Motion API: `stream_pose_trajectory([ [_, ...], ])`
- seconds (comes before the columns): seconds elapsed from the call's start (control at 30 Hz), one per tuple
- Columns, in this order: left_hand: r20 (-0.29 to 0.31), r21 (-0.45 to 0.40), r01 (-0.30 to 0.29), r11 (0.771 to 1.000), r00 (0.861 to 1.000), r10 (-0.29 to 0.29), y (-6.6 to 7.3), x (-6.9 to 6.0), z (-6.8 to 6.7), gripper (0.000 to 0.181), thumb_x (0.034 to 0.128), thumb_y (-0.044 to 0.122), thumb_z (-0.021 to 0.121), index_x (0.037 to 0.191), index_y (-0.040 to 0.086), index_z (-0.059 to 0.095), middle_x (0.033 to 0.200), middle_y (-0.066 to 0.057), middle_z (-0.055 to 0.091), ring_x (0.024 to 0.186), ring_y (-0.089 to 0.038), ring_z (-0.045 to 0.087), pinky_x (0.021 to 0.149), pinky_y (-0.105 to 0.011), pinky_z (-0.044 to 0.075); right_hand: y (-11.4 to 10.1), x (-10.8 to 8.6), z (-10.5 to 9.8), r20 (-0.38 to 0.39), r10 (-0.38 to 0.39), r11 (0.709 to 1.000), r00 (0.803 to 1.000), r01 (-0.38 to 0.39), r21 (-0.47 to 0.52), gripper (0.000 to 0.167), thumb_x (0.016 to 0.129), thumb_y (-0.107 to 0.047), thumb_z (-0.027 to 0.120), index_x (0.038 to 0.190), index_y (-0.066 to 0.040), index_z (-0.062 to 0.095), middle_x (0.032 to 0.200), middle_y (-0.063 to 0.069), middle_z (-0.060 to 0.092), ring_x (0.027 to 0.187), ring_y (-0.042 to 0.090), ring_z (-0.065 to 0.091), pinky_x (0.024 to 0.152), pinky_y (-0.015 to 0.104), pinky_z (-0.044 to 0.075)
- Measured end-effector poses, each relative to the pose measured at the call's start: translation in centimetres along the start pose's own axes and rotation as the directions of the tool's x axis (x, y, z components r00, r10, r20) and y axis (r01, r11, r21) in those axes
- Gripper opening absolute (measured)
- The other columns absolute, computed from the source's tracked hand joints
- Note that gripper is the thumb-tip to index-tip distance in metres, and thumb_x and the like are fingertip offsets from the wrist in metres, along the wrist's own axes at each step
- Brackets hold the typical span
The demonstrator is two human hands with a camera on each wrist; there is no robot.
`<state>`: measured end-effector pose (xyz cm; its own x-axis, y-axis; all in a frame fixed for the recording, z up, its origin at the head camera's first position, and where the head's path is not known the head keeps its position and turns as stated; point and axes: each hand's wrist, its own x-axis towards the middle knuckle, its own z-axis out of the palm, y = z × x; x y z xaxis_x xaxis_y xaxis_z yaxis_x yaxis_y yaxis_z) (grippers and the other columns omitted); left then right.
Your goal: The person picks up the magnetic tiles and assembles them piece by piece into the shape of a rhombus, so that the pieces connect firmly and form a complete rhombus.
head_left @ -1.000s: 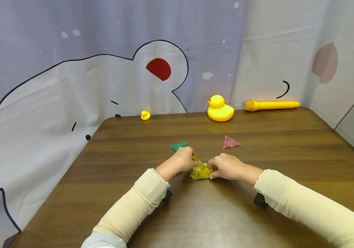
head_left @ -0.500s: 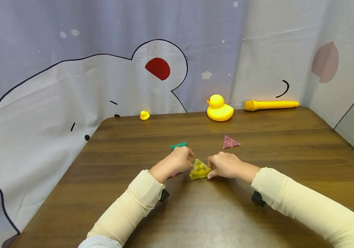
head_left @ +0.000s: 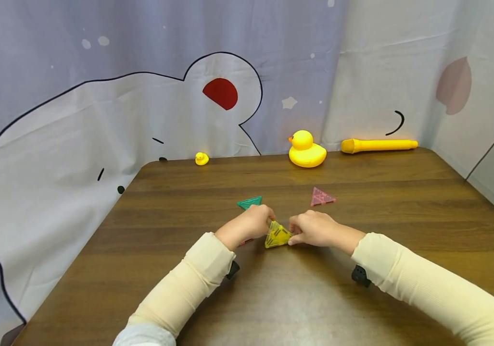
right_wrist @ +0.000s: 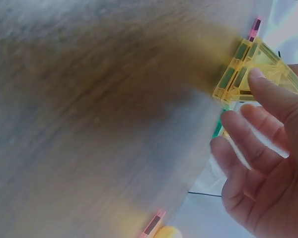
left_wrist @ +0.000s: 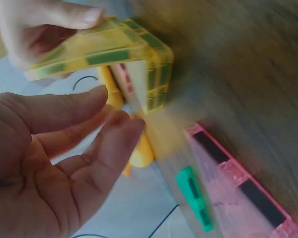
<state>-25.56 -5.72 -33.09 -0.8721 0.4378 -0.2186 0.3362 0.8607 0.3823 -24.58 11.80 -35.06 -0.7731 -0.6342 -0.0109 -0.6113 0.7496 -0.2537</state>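
the right hand (head_left: 313,228) pinches the translucent yellow triangular tiles (head_left: 279,235) at their right side, thumb on the face, seemingly to steady them on the wooden table (head_left: 298,298); the left hand (head_left: 252,222), fingers loosely bent and holding nothing, hovers just left, perhaps ready to support them. a green triangular tile (head_left: 250,202) and a pink triangular tile (head_left: 322,197) lie on the far side, likely kept within reach

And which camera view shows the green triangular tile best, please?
The head view, where the green triangular tile shows its face. Left wrist shows mainly its edge; right wrist, only a sliver past the yellow triangular tiles.
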Motion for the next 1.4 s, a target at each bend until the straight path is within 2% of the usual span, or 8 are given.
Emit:
stream_pose_trajectory([
  [0.2, 0.072, 0.165, -0.121, 0.979, 0.991, 0.111, 0.5, 1.4, 0.6, 0.042, 0.0734, -0.005, 0.056, 0.107, 0.018, 0.064, 0.108, 0.001, 0.058, 0.093, -0.016, 0.049, 0.073, -0.025, 0.038, 0.1, -0.1, 0.4, -0.058, -0.11, 0.994, 0.992, 0.111, 0.016, 0.014, 0.073, -0.027, 0.069, 0.075, -0.021, 0.057, 0.061, -0.014, 0.047, 0.055, 0.004, 0.043, 0.046, 0.022, 0.036],
  [0.33, 0.103, 0.267, -0.166, 0.949, 0.984, 0.143, 1.1, 1.8, 0.9, 0.038, 0.0745, -0.004, 0.056, 0.104, 0.017, 0.066, 0.101, 0.001, 0.061, 0.085, -0.013, 0.05, 0.068, -0.024, 0.04, -0.1, -0.1, 0.5, -0.071, -0.12, 0.992, 0.99, 0.122, 0.035, 0.015, 0.072, -0.026, 0.071, 0.069, -0.022, 0.056, 0.061, -0.015, 0.048, 0.056, 0.003, 0.045, 0.047, 0.021, 0.037],
  [0.5, 0.128, 0.318, -0.16, 0.935, 0.984, 0.125, 1.7, 1.8, 1.0, 0.026, 0.0754, 0.009, 0.067, 0.101, 0.014, 0.067, 0.097, 0.001, 0.062, 0.084, -0.012, 0.055, 0.067, -0.021, 0.043, 0.0, -0.7, 0.4, -0.08, -0.168, 0.985, 0.983, 0.169, 0.014, 0.018, 0.072, -0.022, 0.07, 0.066, -0.022, 0.054, 0.059, -0.017, 0.047, 0.055, 0.002, 0.044, 0.047, 0.021, 0.037],
  [0.73, 0.156, 0.304, -0.123, 0.945, 0.985, 0.078, 2.5, 1.9, 0.9, 0.031, 0.074, 0.016, 0.07, 0.105, 0.012, 0.065, 0.102, 0.0, 0.061, 0.094, -0.015, 0.055, 0.071, -0.021, 0.045, 1.1, -2.3, -0.3, -0.082, -0.201, 0.979, 0.976, 0.203, 0.012, 0.018, 0.072, -0.018, 0.07, 0.065, -0.024, 0.054, 0.059, -0.018, 0.046, 0.054, 0.0, 0.043, 0.048, 0.02, 0.037],
  [0.97, 0.181, 0.351, -0.088, 0.932, 0.983, 0.024, 2.9, 2.2, 1.0, 0.038, 0.0722, 0.025, 0.07, 0.107, 0.011, 0.063, 0.103, 0.0, 0.061, 0.094, -0.016, 0.055, 0.071, -0.023, 0.045, 3.4, -4.0, -1.4, 0.018, -0.098, 0.986, 0.995, 0.095, 0.138, 0.015, 0.071, -0.021, 0.071, 0.065, -0.021, 0.057, 0.059, -0.015, 0.05, 0.054, 0.002, 0.043, 0.048, 0.021, 0.038],
  [1.1, 0.162, 0.361, -0.103, 0.927, 0.986, 0.046, 2.9, 2.3, 1.4, 0.037, 0.0692, 0.031, 0.072, 0.099, 0.008, 0.066, 0.094, -0.001, 0.063, 0.085, -0.015, 0.058, 0.066, -0.023, 0.046, 4.9, -4.3, -1.9, 0.085, -0.054, 0.975, 0.995, 0.034, 0.22, 0.014, 0.074, -0.019, 0.069, 0.066, -0.015, 0.058, 0.059, -0.011, 0.051, 0.053, 0.003, 0.042, 0.049, 0.021, 0.037],
  [1.23, 0.13, 0.336, -0.112, 0.935, 0.989, 0.072, 2.9, 2.3, 1.6, 0.029, 0.0687, 0.026, 0.074, 0.091, 0.01, 0.068, 0.086, 0.001, 0.063, 0.077, -0.012, 0.058, 0.062, -0.021, 0.045, 5.8, -4.2, -2.3, 0.177, -0.004, 0.969, 0.984, -0.04, 0.244, 0.018, 0.078, -0.018, 0.065, 0.064, -0.011, 0.056, 0.056, -0.006, 0.049, 0.048, 0.005, 0.041, 0.046, 0.022, 0.035],
  [1.4, 0.117, 0.289, -0.093, 0.953, 0.991, 0.061, 2.8, 2.3, 1.8, 0.022, 0.069, 0.021, 0.074, 0.088, 0.013, 0.066, 0.086, 0.002, 0.061, 0.074, -0.011, 0.055, 0.06, -0.022, 0.044, 6.1, -4.1, -2.3, 0.29, 0.096, 0.957, 0.952, -0.168, 0.237, 0.023, 0.08, -0.02, 0.062, 0.062, -0.007, 0.056, 0.052, -0.002, 0.047, 0.043, 0.007, 0.041, 0.043, 0.022, 0.035],
])
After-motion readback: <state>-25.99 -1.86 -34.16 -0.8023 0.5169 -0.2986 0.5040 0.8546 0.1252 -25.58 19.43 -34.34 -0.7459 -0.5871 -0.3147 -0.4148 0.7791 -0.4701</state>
